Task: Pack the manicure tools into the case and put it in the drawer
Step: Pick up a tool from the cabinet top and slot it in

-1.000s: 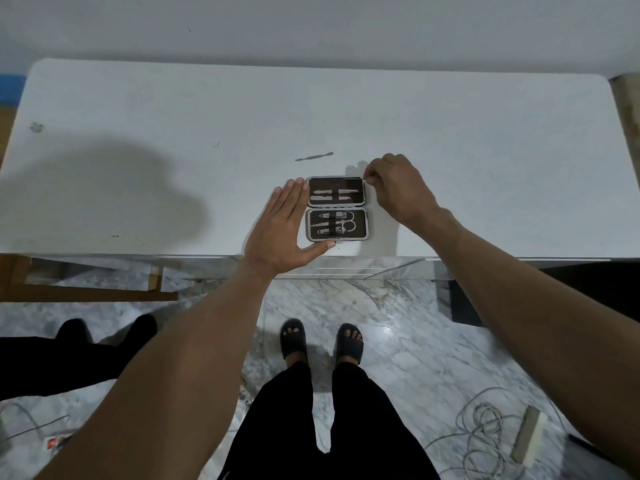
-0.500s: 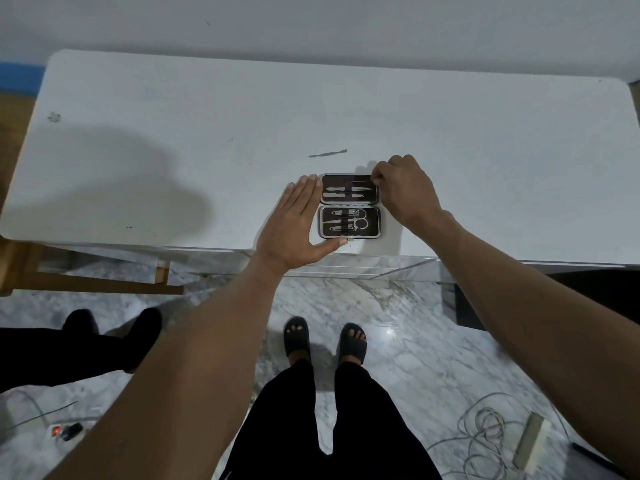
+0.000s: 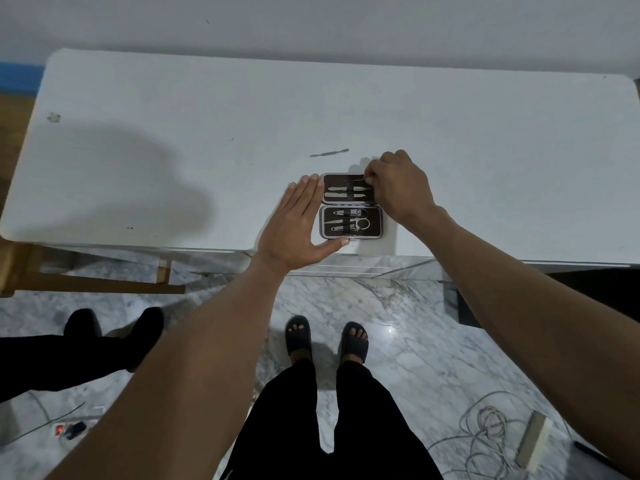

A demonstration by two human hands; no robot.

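Observation:
A small manicure case (image 3: 351, 206) lies open near the front edge of the white table (image 3: 173, 126), with metal tools strapped in both halves. My left hand (image 3: 298, 223) lies flat against the case's left side, fingers straight, thumb along the front edge. My right hand (image 3: 398, 188) reaches over the far right corner and pinches a thin metal tool (image 3: 360, 182) in the far half. One loose slim metal tool (image 3: 329, 153) lies on the table just beyond the case.
A wall runs behind the table. Below are a marble floor, my sandalled feet (image 3: 325, 337), another person's dark shoes (image 3: 114, 327) at left, a wooden frame (image 3: 86, 282) under the table's left end and coiled cable (image 3: 491, 431) at lower right.
My right hand's fingers have slid slightly left onto the far half of the case. The left hand stays against the case's side; the view shifted a little.

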